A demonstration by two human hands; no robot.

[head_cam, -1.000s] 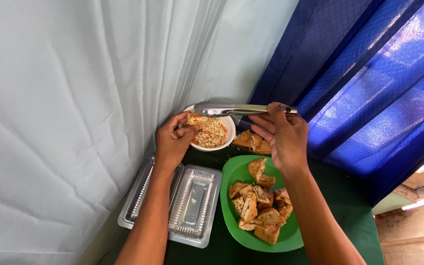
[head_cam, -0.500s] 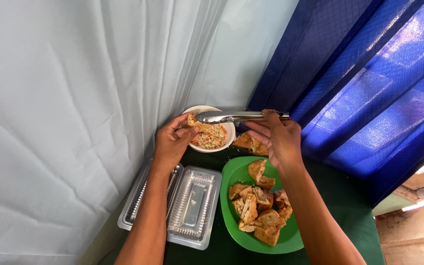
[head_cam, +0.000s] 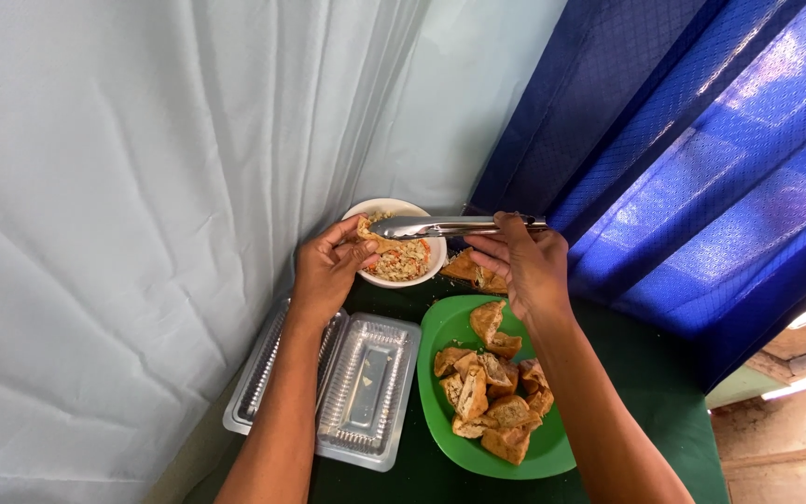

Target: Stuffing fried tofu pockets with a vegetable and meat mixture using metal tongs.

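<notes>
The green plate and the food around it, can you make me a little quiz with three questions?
1. True or false: the green plate holds several fried brown pieces.
2. What does the right hand hold over the white bowl?
A. a spoon
B. metal tongs
C. a cup
3. Fill in: the left hand holds a piece of fried food at the edge of the ____ bowl.

Key:
1. True.
2. B. The metal tongs reach over the bowl of shredded filling.
3. White. The clear plastic container lies open beside the plate, under the left forearm.
</notes>
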